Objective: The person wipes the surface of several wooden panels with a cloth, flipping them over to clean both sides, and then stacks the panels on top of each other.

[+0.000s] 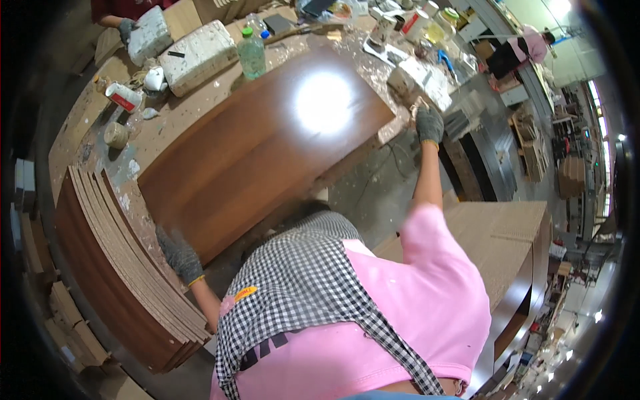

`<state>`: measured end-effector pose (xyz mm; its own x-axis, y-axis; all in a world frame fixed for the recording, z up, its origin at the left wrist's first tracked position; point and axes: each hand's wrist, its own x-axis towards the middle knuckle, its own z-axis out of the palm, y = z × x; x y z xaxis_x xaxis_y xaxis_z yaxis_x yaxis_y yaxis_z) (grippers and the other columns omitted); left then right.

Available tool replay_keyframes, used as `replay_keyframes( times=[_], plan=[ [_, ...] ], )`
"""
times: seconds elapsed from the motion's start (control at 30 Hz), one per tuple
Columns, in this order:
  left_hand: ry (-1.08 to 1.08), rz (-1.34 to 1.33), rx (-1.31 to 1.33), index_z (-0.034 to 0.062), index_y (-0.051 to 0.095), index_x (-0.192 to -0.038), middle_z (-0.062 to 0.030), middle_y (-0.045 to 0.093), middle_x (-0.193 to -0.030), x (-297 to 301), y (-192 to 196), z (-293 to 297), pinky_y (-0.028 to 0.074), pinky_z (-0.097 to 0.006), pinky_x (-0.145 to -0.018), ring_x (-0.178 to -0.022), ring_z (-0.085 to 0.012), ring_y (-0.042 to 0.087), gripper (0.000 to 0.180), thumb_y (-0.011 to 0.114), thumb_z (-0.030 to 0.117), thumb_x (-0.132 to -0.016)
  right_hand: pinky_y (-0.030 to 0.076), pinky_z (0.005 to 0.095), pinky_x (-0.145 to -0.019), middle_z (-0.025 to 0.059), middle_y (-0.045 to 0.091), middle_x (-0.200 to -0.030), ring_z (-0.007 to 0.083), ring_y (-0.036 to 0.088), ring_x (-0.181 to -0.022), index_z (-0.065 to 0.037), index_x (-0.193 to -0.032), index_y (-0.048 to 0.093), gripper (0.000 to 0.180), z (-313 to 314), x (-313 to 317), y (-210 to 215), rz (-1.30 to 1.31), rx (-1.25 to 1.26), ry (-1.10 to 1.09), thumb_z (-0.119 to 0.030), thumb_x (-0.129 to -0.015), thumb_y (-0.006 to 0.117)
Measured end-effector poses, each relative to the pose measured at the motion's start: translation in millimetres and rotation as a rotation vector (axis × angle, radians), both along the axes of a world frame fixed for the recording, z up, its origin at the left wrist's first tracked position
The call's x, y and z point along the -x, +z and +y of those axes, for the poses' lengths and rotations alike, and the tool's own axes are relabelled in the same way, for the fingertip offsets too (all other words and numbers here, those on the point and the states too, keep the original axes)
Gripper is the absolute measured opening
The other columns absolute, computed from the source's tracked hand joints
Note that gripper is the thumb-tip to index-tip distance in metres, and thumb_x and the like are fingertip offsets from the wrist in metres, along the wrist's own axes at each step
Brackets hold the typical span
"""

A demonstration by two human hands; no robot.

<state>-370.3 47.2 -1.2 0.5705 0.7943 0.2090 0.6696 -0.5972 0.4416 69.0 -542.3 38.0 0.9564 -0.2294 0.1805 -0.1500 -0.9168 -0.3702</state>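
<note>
A glossy brown wood-grain board (247,143) lies across the worktable in front of me, with a bright lamp reflection on it. My left hand (179,257), in a dark grey glove, is at the board's lower left edge, beside a stack of brown panels (127,260); its fingers are blurred. Out to the right, past the board's right end, my right hand (429,123) wears a similar glove with bare fingertips. Its fingers are bent together next to a whitish, paint-smeared block (427,83). Whatever they hold, if anything, is too small to make out.
A green-capped bottle (251,53), white wrapped blocks (200,57) and a red-and-white can (124,97) stand beyond the board. Jars and tools crowd the far right. A co-worker's gloved hand (127,30) is at the far left. Large panels (493,233) stand at my right.
</note>
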Motion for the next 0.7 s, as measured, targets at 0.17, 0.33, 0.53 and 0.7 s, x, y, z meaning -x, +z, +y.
replay_keyframes(
  times=[0.17,0.33,0.53,0.7],
  plan=[
    [0.178,0.073,0.166,-0.0077,0.04,-0.145,-0.0234,0.042,-0.152,-2.6,-9.4,15.6,0.034,-0.039,-0.115,-0.138,-0.0375,0.044,0.058,0.047,0.035,-0.106,0.049,0.0417,-0.09,0.0123,0.062,-0.112,0.0301,0.061,-0.099,-0.007,-0.118,0.059,0.032,110.6,77.0,1.8,-0.411,0.185,0.712,-0.005,-0.085,0.058],
    [0.096,0.122,0.185,-0.0025,0.045,-0.144,-0.023,0.053,-0.142,31.0,-64.7,75.2,0.037,-0.038,-0.112,-0.131,-0.0313,0.051,0.046,0.037,0.026,-0.108,0.044,0.0437,-0.102,0.014,0.07,-0.111,0.0317,0.067,-0.103,-0.013,-0.12,0.067,0.039,247.9,142.2,22.2,-0.249,-0.115,1.295,-0.024,-0.082,0.07],
    [0.101,0.099,0.096,-0.0052,0.055,-0.132,-0.0243,0.057,-0.138,1.3,-33.8,51.6,0.04,-0.041,-0.107,-0.126,-0.0391,0.053,0.057,0.035,0.042,-0.107,0.052,0.0434,-0.086,0.0164,0.07,-0.107,0.0376,0.066,-0.095,-0.018,-0.115,0.069,0.025,141.7,4.9,6.9,-0.251,-0.258,0.518,-0.017,-0.095,0.054],
    [0.219,0.068,0.211,-0.0046,0.056,-0.131,-0.0274,0.059,-0.132,-32.1,9.7,19.0,0.043,-0.047,-0.104,-0.122,-0.0452,0.054,0.063,0.037,0.05,-0.105,0.053,0.0478,-0.087,0.02,0.07,-0.105,0.0402,0.067,-0.097,-0.019,-0.122,0.068,0.034,122.8,-48.4,16.0,-0.078,-0.198,0.158,-0.03,-0.093,0.056]
  ],
)
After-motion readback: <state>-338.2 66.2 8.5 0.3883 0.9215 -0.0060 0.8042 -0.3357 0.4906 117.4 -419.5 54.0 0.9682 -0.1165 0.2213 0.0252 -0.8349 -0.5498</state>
